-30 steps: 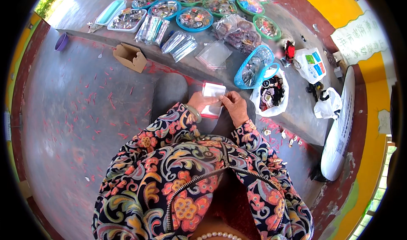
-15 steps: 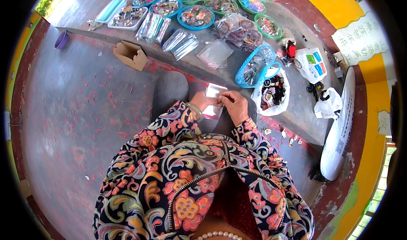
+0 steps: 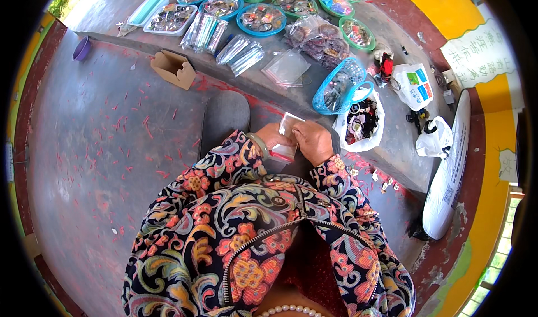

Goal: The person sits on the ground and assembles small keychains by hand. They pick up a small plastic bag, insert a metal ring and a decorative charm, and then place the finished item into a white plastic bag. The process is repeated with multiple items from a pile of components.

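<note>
Above my lap, my left hand (image 3: 272,135) and my right hand (image 3: 314,140) meet at a small flat packet (image 3: 283,151). It looks like a pale plastic bag with a red strip near its lower end, and it stands nearly upright, tilted a little. My left fingers close on its left side. My right fingers are bent against its right side, with the tips partly hidden. Whether something lies inside the packet I cannot make out. Just right of my hands stands a white plastic bag (image 3: 379,125) full of dark and red small items.
On the raised step are a blue basket (image 3: 323,96), clear plastic sleeves (image 3: 286,69), silvery packets (image 3: 241,55) and several round trays, one of them a blue tray (image 3: 261,32). A cardboard box (image 3: 172,69) and a purple bowl (image 3: 82,49) stand left. Red scraps litter the floor.
My right hand has turned and moved slightly lower, its fingers more curled over the packet. The packet has shifted slightly right and tilted. My left hand has moved slightly right.
</note>
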The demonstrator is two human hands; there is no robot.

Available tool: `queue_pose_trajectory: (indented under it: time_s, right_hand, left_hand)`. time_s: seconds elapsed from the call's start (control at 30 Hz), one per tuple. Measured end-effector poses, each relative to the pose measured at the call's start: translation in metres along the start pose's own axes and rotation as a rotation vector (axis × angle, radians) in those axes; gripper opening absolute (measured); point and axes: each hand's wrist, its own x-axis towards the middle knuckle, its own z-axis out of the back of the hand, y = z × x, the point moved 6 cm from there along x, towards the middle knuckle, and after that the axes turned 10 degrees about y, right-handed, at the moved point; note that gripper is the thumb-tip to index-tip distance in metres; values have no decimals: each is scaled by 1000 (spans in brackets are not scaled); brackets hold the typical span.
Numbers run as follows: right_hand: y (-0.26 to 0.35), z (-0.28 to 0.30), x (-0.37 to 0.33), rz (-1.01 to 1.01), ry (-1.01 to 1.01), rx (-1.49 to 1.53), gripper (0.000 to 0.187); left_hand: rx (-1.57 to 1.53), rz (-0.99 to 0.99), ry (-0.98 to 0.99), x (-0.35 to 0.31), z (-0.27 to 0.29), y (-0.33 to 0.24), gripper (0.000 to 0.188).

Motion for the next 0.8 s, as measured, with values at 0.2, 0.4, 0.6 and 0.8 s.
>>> queue_pose_trajectory:
  time_s: [0.2, 0.4, 0.6, 0.8]
  right_hand:
    - [-4, -5, -4, -13, -27, -90, 8]
    - [-17, -8, -7, -189, -27, -30, 8]
    - [-43, -13, -10, -454, -38, 476, 11]
    - [-92, -4, -18, -617, -222, 796, 12]
  left_hand:
    - [136, -30, 36, -2, -1, -3, 37]
    - [290, -2, 41, -7, -9, -18, 35]
    - [53, -13, 71, -5, -9, -4, 29]
    - [7, -10, -168, -3, 17, 8, 31]
